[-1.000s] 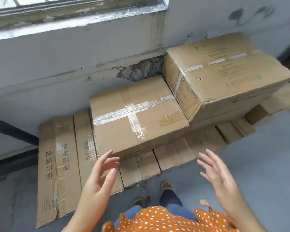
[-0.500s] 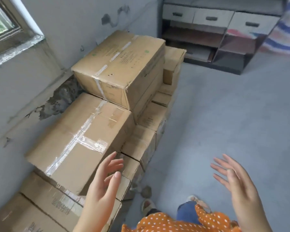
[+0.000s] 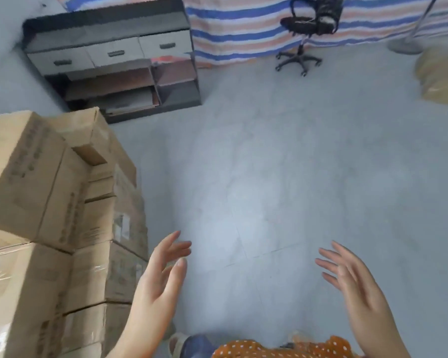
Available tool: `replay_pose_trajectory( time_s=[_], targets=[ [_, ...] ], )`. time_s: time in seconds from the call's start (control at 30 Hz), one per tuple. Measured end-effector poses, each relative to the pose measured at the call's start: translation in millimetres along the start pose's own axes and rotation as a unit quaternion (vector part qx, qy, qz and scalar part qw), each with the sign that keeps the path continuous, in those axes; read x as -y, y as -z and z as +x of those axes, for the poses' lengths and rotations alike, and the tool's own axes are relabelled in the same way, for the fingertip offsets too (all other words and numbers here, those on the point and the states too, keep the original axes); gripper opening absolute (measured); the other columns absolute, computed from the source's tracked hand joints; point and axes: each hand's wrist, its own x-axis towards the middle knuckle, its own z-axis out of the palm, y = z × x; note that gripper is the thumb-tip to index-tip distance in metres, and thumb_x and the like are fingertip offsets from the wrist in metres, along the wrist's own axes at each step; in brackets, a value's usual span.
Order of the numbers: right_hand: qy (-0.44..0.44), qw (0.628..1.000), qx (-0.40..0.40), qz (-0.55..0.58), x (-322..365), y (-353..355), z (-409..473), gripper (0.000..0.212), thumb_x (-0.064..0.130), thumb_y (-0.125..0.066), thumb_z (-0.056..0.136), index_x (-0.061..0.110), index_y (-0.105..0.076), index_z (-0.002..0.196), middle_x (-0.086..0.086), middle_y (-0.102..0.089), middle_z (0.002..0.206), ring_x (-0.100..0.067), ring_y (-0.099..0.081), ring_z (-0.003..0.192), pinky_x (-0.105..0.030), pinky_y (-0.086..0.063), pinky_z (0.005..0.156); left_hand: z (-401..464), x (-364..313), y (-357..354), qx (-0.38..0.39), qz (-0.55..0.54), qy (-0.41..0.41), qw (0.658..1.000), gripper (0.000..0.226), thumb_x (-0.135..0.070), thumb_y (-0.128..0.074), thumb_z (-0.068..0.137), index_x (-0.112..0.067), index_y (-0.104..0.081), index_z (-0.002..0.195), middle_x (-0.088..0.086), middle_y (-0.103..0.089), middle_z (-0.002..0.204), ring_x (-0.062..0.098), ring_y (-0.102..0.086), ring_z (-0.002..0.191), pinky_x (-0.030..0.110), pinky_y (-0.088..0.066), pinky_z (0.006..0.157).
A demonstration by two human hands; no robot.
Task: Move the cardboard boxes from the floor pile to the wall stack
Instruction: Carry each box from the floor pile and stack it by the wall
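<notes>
Cardboard boxes (image 3: 62,228) stand stacked at lower left, cut off by the frame's left and bottom edges; their printed labels are blurred. Left hand (image 3: 161,275) and right hand (image 3: 354,282) are raised over the grey floor (image 3: 282,177), fingers spread, holding nothing. Farther off, a dark drawer shelf (image 3: 114,60) sits against the wall. An office chair (image 3: 305,29) stands before a striped tarp (image 3: 243,29). A tan bulk (image 3: 440,78) at right is cropped and indistinct.
</notes>
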Motion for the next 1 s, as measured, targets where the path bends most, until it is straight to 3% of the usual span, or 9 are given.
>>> replay_pose_trajectory(
  time_s=[0.13, 0.33, 0.47, 0.6, 0.7, 0.8, 0.87, 1.0],
  targets=[
    [-0.004, 0.998, -0.062, -0.028, 4.3, 100.8, 5.0, 0.042, 0.04, -0.044, 0.082, 0.03, -0.056, 0.121, 0.015, -0.068, 0.112, -0.007, -0.065, 0.105, -0.029, -0.049, 0.093, -4.0, -30.6, -112.4, 0.051, -0.065, 0.004, 0.997, 0.034, -0.03, -0.05, 0.087, -0.028, -0.054, 0.12, -0.004, -0.069, 0.108, 0.015, -0.065, 0.101, 0.045, -0.05, 0.091],
    [-0.012, 0.977, -0.212, -0.018, 1.1, 219.6, -10.0, 0.039, 0.039, -0.043, 0.081, 0.032, -0.057, 0.118, 0.013, -0.069, 0.111, -0.008, -0.065, 0.104, -0.031, -0.05, 0.093, 3.0, -68.7, -234.7, 0.188, -0.045, -0.031, 0.981, 0.032, -0.031, -0.048, 0.09, -0.035, -0.055, 0.121, -0.009, -0.068, 0.111, 0.01, -0.064, 0.104, 0.039, -0.047, 0.092],
    [-0.035, 0.96, -0.275, -0.031, -12.5, 264.5, -21.0, 0.032, 0.024, -0.042, 0.095, 0.037, -0.055, 0.121, 0.018, -0.066, 0.114, -0.006, -0.065, 0.104, -0.027, -0.05, 0.09, 14.8, -81.7, -294.4, 0.254, -0.02, -0.046, 0.966, 0.033, -0.013, -0.044, 0.097, -0.032, -0.056, 0.12, -0.009, -0.068, 0.11, 0.008, -0.065, 0.102, 0.041, -0.048, 0.093],
    [-0.063, 0.943, -0.327, -0.027, -27.3, 294.6, -21.0, 0.033, 0.025, -0.042, 0.093, 0.037, -0.055, 0.12, 0.018, -0.066, 0.114, -0.006, -0.066, 0.103, -0.033, -0.048, 0.091, 23.8, -93.3, -354.9, 0.321, -0.006, -0.047, 0.946, 0.027, -0.03, -0.052, 0.093, -0.032, -0.057, 0.119, -0.009, -0.068, 0.109, 0.009, -0.065, 0.1, 0.044, -0.05, 0.091],
    [-0.082, 0.928, -0.362, -0.019, -36.1, 318.8, -5.4, 0.037, 0.011, -0.044, 0.096, 0.038, -0.057, 0.118, 0.018, -0.067, 0.113, -0.006, -0.066, 0.102, -0.035, -0.048, 0.09, 38.2, -104.5, -406.8, 0.361, 0.002, -0.045, 0.931, 0.039, -0.033, -0.048, 0.081, -0.03, -0.057, 0.119, -0.008, -0.068, 0.11, 0.01, -0.065, 0.1, 0.049, -0.047, 0.095],
    [-0.092, 0.916, -0.389, -0.019, -37.5, 349.6, 26.7, 0.032, 0.026, -0.045, 0.093, 0.038, -0.057, 0.119, 0.019, -0.067, 0.114, -0.005, -0.066, 0.103, -0.036, -0.046, 0.092, 64.6, -120.1, -465.4, 0.385, -0.004, -0.054, 0.921, 0.036, -0.034, -0.05, 0.084, -0.029, -0.057, 0.119, -0.008, -0.068, 0.109, 0.01, -0.066, 0.1, 0.051, -0.046, 0.097],
    [-0.089, 0.909, -0.407, -0.023, -32.4, 374.0, 58.3, 0.039, 0.041, -0.044, 0.083, 0.039, -0.056, 0.12, 0.021, -0.066, 0.114, -0.004, -0.065, 0.104, -0.037, -0.045, 0.094, 88.9, -134.7, -506.0, 0.401, -0.01, -0.063, 0.914, 0.03, -0.036, -0.053, 0.09, -0.03, -0.057, 0.119, -0.008, -0.068, 0.109, 0.009, -0.065, 0.1, 0.05, -0.045, 0.098],
    [-0.065, 0.899, -0.431, -0.03, -14.0, 424.8, 136.3, 0.045, 0.049, -0.043, 0.079, 0.04, -0.054, 0.121, 0.022, -0.064, 0.116, -0.003, -0.064, 0.104, -0.032, -0.047, 0.092, 145.0, -170.0, -586.2, 0.423, -0.011, -0.089, 0.902, 0.032, -0.033, -0.05, 0.089, -0.032, -0.057, 0.12, -0.008, -0.068, 0.11, 0.009, -0.065, 0.102, 0.048, -0.045, 0.098]
  ],
)
